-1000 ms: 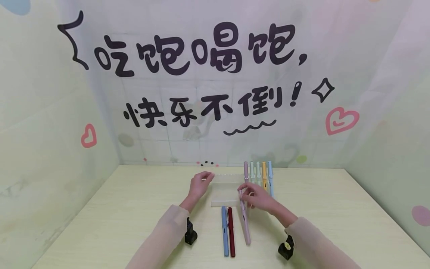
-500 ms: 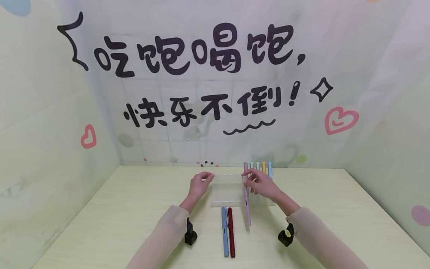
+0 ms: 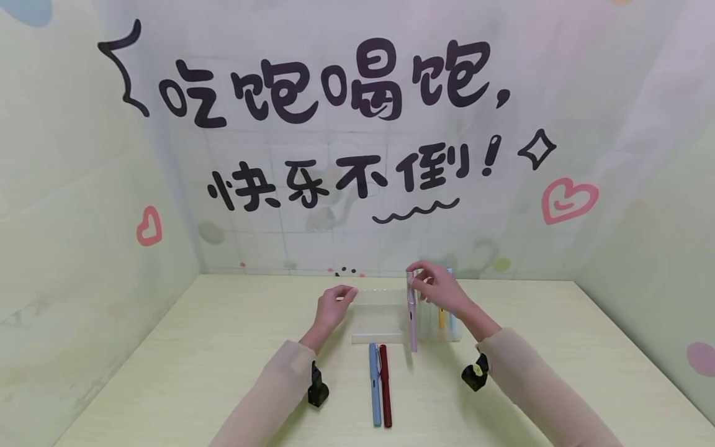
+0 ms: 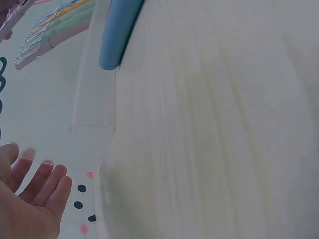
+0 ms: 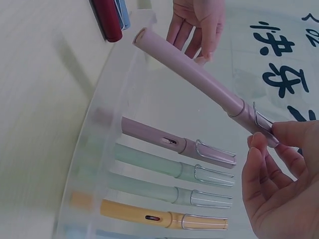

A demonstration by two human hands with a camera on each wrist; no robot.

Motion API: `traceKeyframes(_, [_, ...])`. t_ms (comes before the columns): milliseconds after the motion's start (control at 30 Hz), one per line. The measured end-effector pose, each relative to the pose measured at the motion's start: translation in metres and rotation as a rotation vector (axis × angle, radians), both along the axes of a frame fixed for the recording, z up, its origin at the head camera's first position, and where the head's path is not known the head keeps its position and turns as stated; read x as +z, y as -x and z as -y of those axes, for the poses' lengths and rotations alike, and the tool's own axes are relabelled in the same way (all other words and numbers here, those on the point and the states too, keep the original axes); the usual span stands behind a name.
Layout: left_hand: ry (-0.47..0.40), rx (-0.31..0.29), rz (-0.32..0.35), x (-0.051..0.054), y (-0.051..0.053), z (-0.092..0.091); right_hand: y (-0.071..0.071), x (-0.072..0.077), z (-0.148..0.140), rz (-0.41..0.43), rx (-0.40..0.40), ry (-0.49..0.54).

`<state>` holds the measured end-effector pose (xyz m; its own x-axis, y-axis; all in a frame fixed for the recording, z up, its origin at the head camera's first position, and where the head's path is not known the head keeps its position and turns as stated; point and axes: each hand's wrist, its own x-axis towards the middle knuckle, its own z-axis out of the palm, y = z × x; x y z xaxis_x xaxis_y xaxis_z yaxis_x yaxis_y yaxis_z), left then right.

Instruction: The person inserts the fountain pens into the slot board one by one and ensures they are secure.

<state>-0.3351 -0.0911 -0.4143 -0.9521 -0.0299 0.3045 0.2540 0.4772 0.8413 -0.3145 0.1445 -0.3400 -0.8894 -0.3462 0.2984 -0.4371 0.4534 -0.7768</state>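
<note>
My right hand (image 3: 441, 290) pinches a light purple pen (image 5: 192, 69) by its capped, clipped end. In the head view that pen hangs almost upright in front of the clear plastic pen rack (image 3: 377, 338). The right wrist view shows it apart from the rack, above a row with a mauve pen (image 5: 172, 140), two pale green pens (image 5: 149, 162) and a yellow pen (image 5: 139, 214). My left hand (image 3: 334, 308) holds the rack's upper left edge between thumb and fingertips. A blue pen at the row's right end is partly hidden by my right hand.
On the table (image 3: 268, 298), in front of the rack, a blue pen (image 3: 375, 385) and a dark red pen (image 3: 385, 388) lie side by side. A printed backdrop (image 3: 357, 248) stands close behind the rack.
My right hand has raised the light purple pen and carried it away from me toward the rack, turning it more upright. My left hand stays at the rack's edge.
</note>
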Motion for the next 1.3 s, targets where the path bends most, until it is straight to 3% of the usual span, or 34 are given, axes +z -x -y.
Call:
traceKeyframes(267, [-0.002, -0.005, 0.004, 0.001, 0.002, 0.0, 0.008, 0.012, 0.0, -0.002, -0.042, 0.017])
traceKeyframes(467, [-0.003, -0.007, 0.0, 0.003, 0.002, 0.0, 0.011, 0.02, -0.002, -0.049, -0.069, 0.043])
traceKeyframes(667, [-0.006, -0.013, 0.0, 0.003, 0.003, 0.001, 0.015, 0.021, -0.001, -0.072, -0.126, 0.039])
traceKeyframes(1300, [-0.006, -0.03, -0.001, 0.002, 0.007, 0.004, 0.015, -0.008, 0.015, -0.207, -0.218, 0.072])
